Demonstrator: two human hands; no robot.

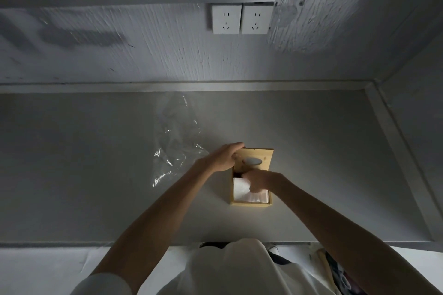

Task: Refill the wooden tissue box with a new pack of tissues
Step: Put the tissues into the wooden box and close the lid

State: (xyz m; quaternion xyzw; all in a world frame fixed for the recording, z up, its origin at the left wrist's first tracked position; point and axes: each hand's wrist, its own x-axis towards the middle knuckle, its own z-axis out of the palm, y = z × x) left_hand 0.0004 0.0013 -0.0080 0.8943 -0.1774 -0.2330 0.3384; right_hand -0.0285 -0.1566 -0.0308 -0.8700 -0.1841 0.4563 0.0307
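The wooden tissue box (251, 202) sits on the grey counter (96, 163), a little right of centre. Its sliding wooden lid (262, 157), with an oval slot, is pushed partly toward the far end, leaving the near half uncovered. White tissues (242, 193) fill the uncovered part. My left hand (224, 157) grips the lid's far left corner. My right hand (257, 179) rests on the tissues at the lid's edge, fingers curled and pinching the top sheet.
A crumpled clear plastic wrapper (177, 141) lies on the counter left of the box. Two white wall sockets (242, 19) sit on the rough back wall. A side wall closes the counter at the right. The counter's front edge runs just before my body.
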